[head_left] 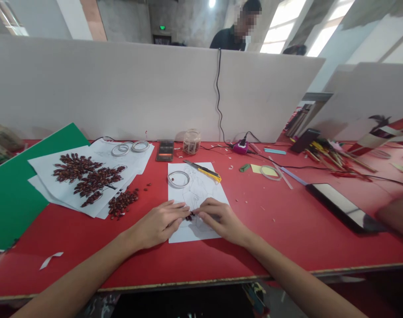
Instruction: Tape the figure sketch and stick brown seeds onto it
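A white sheet with a line drawing lies on the red table before me. My left hand rests on its left part, fingers stretched toward the middle and apart. My right hand lies on its right side with bent fingers, the fingertips close to the left ones. Between both sets of fingertips sit a few small dark red pieces; whether the right fingers pinch one is too small to tell. Higher on the sheet are a coiled ring and a yellow utility knife.
At left, a heap of dark red pieces lies beside papers bearing a leaf-like arrangement and a green board. Behind stand a glass jar and a purple plug adapter. A tablet lies right; a person is beyond the partition.
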Demonstrator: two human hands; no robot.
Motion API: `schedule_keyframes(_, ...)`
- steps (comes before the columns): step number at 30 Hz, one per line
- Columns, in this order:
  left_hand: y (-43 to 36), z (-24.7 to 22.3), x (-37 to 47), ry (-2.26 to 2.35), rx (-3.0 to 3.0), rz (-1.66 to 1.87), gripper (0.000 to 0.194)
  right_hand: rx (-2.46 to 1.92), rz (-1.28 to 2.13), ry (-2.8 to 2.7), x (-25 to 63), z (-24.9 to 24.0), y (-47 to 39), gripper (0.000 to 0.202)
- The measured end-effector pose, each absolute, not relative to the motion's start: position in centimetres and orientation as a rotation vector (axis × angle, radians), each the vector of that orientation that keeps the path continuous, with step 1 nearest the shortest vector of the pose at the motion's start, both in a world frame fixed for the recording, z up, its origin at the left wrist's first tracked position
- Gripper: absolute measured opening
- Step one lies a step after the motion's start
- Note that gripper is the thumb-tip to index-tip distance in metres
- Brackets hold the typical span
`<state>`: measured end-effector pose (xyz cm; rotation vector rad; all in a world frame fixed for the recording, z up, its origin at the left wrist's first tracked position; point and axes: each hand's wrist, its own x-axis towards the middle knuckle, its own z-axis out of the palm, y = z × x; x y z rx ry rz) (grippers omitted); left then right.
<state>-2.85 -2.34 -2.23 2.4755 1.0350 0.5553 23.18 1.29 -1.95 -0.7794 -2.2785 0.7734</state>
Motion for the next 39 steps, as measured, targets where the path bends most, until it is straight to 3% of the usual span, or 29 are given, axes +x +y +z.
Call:
schedule_keyframes(5, -2.4, -2.1, -2.8, 0.962, 2.677, 0.464, 0.043, -1.016, 0.815, -2.058, 23.3, -3.0, 2.1, 0.030)
schedule_keyframes(20, -2.4, -2.1, -1.6, 0.958, 2.797, 0.646, 0.036, -1.019, 0.844, -2.077, 23.2, -2.8, 1.9, 0.027)
schedule_keyframes(25, -0.4, -0.3, -5.5, 1.562, 2.544, 0.828, 0.033, -1.058, 0.866, -2.050, 23.3, -2.9, 2.2, 0.029)
schedule_keyframes(30, 1.2, 1.4, -10.5, 2.039, 2.346, 0.355, 0.034, -1.074, 0.877, -2.035, 23.2, -2.9, 2.2, 0.028)
schedule_keyframes(39, 1.5, -0.7, -9.6, 2.077, 2.462, 0.193, 0.024, -1.066, 0.834, -2.053, 23.2, -2.8, 2.1, 0.028)
